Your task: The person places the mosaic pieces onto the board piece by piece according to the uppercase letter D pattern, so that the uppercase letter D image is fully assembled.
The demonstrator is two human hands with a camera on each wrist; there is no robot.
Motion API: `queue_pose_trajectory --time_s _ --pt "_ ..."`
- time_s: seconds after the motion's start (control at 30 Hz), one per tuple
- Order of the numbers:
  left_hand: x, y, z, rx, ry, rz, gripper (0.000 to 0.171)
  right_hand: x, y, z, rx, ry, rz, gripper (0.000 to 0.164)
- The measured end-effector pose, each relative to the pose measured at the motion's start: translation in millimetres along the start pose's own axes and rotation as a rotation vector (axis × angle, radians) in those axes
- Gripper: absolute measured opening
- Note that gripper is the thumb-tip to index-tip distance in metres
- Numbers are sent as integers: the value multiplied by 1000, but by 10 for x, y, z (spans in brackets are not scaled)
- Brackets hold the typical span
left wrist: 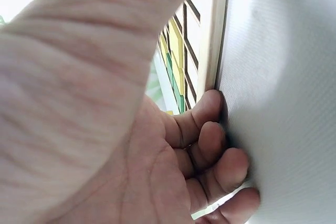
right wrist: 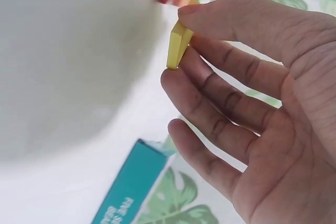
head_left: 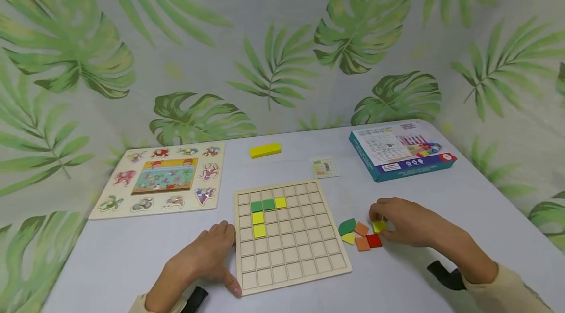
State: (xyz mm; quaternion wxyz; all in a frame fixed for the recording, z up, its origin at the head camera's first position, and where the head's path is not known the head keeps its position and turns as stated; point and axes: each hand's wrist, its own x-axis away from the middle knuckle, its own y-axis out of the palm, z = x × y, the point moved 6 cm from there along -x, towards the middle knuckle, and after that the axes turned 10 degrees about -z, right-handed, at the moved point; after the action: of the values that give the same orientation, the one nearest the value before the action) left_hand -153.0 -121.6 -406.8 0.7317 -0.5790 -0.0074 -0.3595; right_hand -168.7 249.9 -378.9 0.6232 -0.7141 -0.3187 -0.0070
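A wooden grid board (head_left: 304, 239) lies on the white table, holding two green tiles (head_left: 257, 206) and three yellow tiles (head_left: 259, 230) in its upper left cells. My left hand (head_left: 212, 249) rests at the board's left edge, thumb near the lower corner and fingers higher up. In the left wrist view its fingertips (left wrist: 212, 103) touch the tabletop beside the board's side. Right of the board, my right hand (head_left: 408, 220) pinches a yellow tile (right wrist: 176, 48) between thumb and fingers. Close by lie a red tile (head_left: 374, 240), two orange tiles (head_left: 363, 244), a green leaf-shaped piece (head_left: 347, 226) and a small yellow piece (head_left: 348, 238).
A small pattern card (head_left: 325, 167) lies behind the board, with a yellow block (head_left: 265, 150) to its left. At the back right is a teal game box (head_left: 403, 148). A sea-animal puzzle board (head_left: 163, 210) occupies the left. A leaf-print cloth hangs behind the table.
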Motion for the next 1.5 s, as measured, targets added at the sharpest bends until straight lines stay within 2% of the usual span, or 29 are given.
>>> queue_pose_trajectory --time_s 0.17,0.37,0.5,0.7,0.9,1.13,1.27,1.5 --pt "-3 6 13 7 12 17 104 -58 -99 -172 5 -18 22 25" --pt "9 32 3 31 8 -5 107 -251 -123 -482 2 -62 8 23" --pt "22 43 -5 51 16 -22 105 -383 -141 -719 28 -137 32 25" --pt "35 36 -53 106 28 -66 88 -602 -124 -1098 97 -274 78 19" --pt "23 -22 -74 99 43 -59 84 -796 -120 -1472 147 -370 92 15" --pt "-18 -41 -76 134 61 -79 80 -938 -86 -1835 196 -389 57 15" --pt "-32 -26 -91 160 45 -98 79 -1011 -34 -2005 228 -412 46 14" --pt "-32 -23 -112 154 42 -81 79 -1075 26 -2146 297 -426 46 16"
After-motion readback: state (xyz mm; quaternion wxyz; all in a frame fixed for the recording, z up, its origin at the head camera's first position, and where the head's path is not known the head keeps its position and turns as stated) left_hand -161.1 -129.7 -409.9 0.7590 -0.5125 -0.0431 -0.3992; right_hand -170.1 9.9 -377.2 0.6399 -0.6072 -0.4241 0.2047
